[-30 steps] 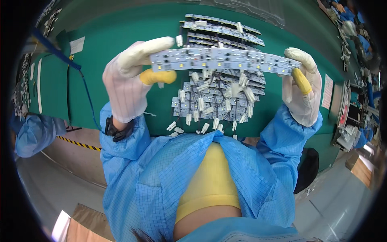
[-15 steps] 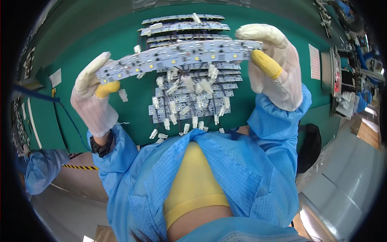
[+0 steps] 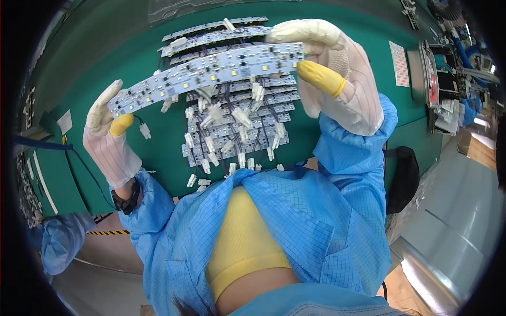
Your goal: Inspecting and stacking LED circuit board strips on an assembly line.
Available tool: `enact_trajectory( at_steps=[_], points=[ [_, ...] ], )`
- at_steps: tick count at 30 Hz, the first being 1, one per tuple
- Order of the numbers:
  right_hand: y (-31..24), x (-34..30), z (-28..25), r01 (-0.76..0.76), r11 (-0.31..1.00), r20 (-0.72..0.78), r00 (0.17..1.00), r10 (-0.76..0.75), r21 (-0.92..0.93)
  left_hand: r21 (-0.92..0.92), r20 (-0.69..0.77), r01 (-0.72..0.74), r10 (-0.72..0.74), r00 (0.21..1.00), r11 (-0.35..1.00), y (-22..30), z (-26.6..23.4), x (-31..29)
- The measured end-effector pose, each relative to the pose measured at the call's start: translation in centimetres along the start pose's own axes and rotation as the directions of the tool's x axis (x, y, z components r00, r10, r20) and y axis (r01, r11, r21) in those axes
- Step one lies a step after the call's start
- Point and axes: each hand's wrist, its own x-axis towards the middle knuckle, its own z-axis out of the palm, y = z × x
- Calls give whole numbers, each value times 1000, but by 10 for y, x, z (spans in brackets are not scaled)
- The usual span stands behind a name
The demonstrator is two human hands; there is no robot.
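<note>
Between my two gloved hands I hold up a long, slightly curved LED circuit board (image 3: 203,75), its face with yellow LEDs and small dark chips turned toward me. My left hand (image 3: 109,113) pinches the left end, a yellow finger cot on the thumb. At the right end my right hand (image 3: 329,71) grips the board between its fingers and yellow-capped thumb. A white connector (image 3: 145,130) dangles on a wire by the left hand. Below and behind the board lie rows of similar LED boards (image 3: 263,138) with dark wires and white connectors (image 3: 242,117), partly hidden by it.
A green mat (image 3: 153,152) covers the bench. Printed sheets lie at the right (image 3: 399,63) and the left (image 3: 64,122). A blue cable (image 3: 42,142) runs in from the left, near another person's blue sleeve (image 3: 63,245). A metal-edged tray (image 3: 424,73) stands at the right.
The whole view has shifted, so bench and boards appear farther left. Both hands still hold the board, which looks slightly more tilted, its right end higher.
</note>
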Motion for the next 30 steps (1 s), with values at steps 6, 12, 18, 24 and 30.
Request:
enact_trajectory(
  at_steps=[6,12,18,24,30],
  points=[
    [0,4,5,-105,985,-132,987,87,-134,-121,-74,-92,83,994,988,2,0,-7],
    [20,10,-7,-52,972,-144,989,19,-228,-51,29,-117,119,992,992,20,1,-12],
    [25,12,-5,-12,967,-131,991,-22,-253,-110,2,-283,285,958,953,23,6,-12],
    [12,4,15,9,990,-177,984,-33,-138,314,21,-59,56,998,948,13,-7,6],
    [15,8,9,-15,973,-157,987,-22,-231,91,-45,-69,74,996,993,10,2,0]
  ],
)
